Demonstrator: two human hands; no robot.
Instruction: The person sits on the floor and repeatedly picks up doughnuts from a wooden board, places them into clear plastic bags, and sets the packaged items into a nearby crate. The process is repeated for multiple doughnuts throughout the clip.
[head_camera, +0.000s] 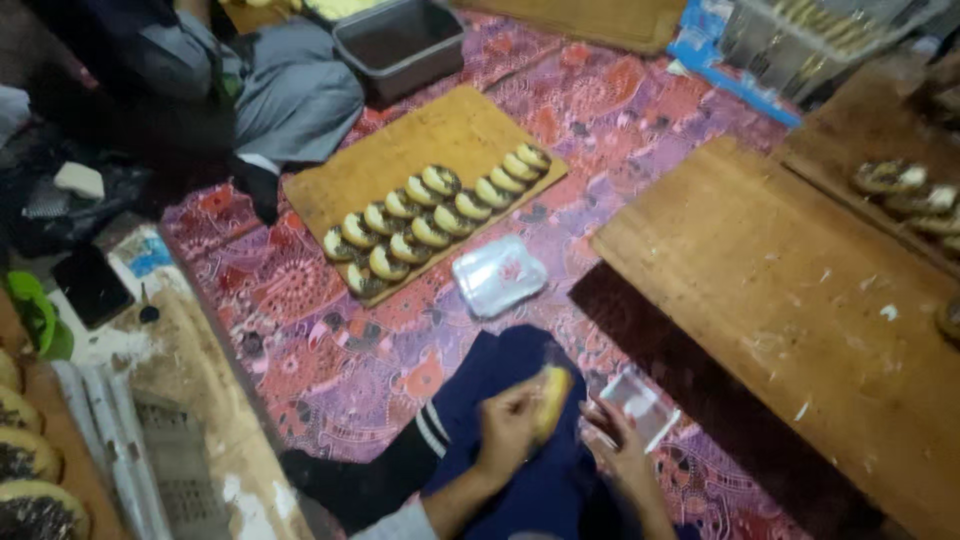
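Near the bottom, over the lap, the left hand pinches a yellow pastry; it looks soft and crumbly, best held lightly by its edges. The right hand grips a clear plastic wrapper, thin and slippery

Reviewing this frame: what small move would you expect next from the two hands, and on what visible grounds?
Probably the left hand brings the yellow pastry across to the clear plastic container that the right hand holds. The two are level and close together but still apart. A similar clear container lies on the patterned mat beside the board of pastries.
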